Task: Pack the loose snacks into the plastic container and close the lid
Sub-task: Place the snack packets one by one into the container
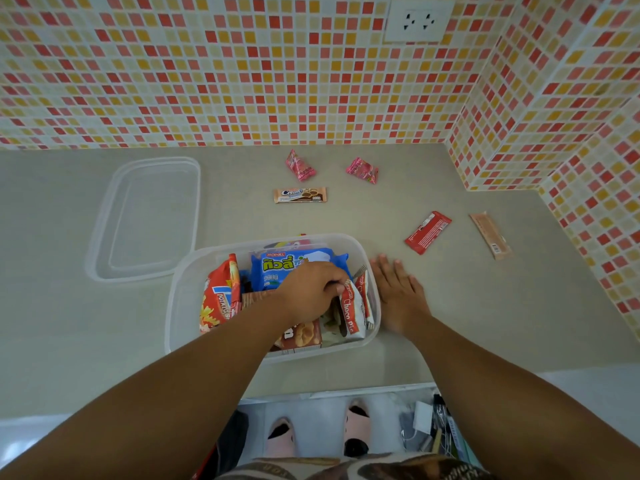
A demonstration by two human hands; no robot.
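The container sits just below the centre of the frame, open, already crowded with packets stood on edge. The left hand reaches into it from the lower left, fingers curled round the top of a Choco Pie pack at the right side of the container. It looks to be tucking the pack upright against the right wall, probably so the rest will still fit. A red potato pack stands along the left wall and a blue pack leans at the back, both on edge for the same reason, I judge.

The right hand lies flat on the counter, fingers straight and spread, touching the container's right wall from outside. It seems to brace the container so it does not slide while the other hand pushes.

The lid rests on the counter to the upper left of the container, its near corner touching or overlapping the rim, out of the way until packing ends.

Five snacks remain loose on the counter: two pink packs near the tiled wall, a Cream-O bar just below them, a red bar and a tan bar right of centre. Roughly two thirds done by my estimate; the lid comes last.
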